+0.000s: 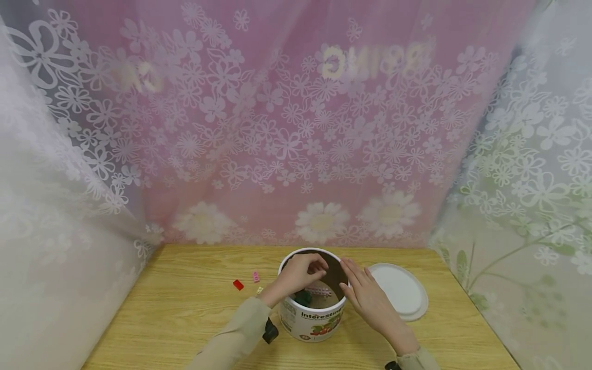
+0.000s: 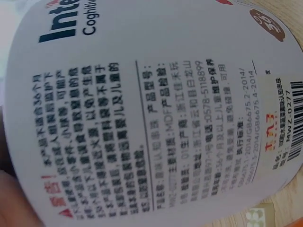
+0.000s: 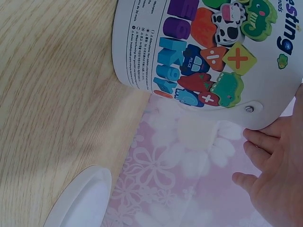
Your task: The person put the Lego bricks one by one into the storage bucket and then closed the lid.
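Observation:
A white round bucket (image 1: pixel 296 326) with printed letters and fruit stands upright near the front of the table. My left hand (image 1: pixel 298 272) hangs over its mouth, fingers bent, with a gap between thumb and fingers and nothing visible in it. My right hand (image 1: pixel 370 303) rests against the right rim with its fingers nearly straight; the right wrist view shows this hand (image 3: pixel 277 165) by the bucket's edge. Inside the bucket lie a pink studded strip (image 1: pixel 320 291) and a dark green piece (image 1: pixel 302 298). The left forearm hides part of the bucket's left side.
A white round lid (image 1: pixel 401 292) lies right of the bucket. Left of the bucket are a red brick (image 1: pixel 238 284), a pink brick (image 1: pixel 256 277) and a pale yellow brick (image 1: pixel 260 290). A flowered curtain (image 1: pixel 296 154) encloses the wooden table (image 1: pixel 176 308) at back and sides.

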The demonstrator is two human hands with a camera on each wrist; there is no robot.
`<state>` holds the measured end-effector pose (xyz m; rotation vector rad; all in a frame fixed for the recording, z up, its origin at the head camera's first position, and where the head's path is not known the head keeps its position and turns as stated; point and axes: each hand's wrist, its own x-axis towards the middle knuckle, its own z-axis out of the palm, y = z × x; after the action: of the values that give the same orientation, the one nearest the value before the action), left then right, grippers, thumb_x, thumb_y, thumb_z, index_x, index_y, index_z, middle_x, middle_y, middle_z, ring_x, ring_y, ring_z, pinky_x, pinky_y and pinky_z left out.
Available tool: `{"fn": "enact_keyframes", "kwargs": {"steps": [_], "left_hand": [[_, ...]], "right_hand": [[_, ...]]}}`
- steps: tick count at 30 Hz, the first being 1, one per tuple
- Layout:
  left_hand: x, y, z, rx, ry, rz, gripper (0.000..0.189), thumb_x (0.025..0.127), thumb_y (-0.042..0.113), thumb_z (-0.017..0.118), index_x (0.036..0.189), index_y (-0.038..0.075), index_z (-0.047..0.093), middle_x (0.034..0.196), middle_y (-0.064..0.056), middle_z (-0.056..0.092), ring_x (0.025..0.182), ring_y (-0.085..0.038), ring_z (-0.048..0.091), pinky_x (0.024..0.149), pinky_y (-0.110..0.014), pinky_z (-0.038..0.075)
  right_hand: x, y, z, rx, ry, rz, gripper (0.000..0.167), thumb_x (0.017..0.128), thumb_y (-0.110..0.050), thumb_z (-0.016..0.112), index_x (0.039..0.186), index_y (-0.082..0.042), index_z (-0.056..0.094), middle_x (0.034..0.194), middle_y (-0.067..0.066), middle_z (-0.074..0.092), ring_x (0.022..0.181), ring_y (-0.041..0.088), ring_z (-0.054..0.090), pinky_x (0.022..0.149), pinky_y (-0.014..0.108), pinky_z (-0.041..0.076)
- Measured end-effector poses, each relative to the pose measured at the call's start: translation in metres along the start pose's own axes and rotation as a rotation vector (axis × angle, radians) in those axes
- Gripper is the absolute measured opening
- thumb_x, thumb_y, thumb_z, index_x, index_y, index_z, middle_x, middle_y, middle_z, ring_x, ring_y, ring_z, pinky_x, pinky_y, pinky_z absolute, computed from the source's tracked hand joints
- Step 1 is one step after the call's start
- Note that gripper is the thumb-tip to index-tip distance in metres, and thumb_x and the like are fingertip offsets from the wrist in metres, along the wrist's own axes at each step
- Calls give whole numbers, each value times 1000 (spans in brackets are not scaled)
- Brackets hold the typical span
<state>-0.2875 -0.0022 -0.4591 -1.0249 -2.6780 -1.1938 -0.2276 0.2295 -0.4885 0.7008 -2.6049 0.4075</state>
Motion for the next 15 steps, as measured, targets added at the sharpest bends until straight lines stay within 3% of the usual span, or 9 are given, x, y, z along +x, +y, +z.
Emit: {"fn": "enact_keyframes", "kwargs": {"steps": [5, 15], "left_hand": [[-7, -3, -11, -58, 62, 34, 17, 100, 21, 67, 113, 12, 72, 103, 2, 72, 90, -7, 67, 79, -22, 56], [-19, -10, -36, -213, 153, -12, 18, 101, 26, 66, 115, 17, 72, 108, 2, 72, 96, -13, 68, 85, -30, 58]], "right_hand": [[0, 0, 0, 5, -10, 4, 58, 105, -27, 55, 154, 0, 39, 157, 17, 42, 145, 34, 40, 117, 60, 29], [0, -1, -1, 3, -14, 6, 58, 105, -27, 55, 154, 0, 39, 158, 16, 40, 145, 34, 40, 117, 61, 28]]}}
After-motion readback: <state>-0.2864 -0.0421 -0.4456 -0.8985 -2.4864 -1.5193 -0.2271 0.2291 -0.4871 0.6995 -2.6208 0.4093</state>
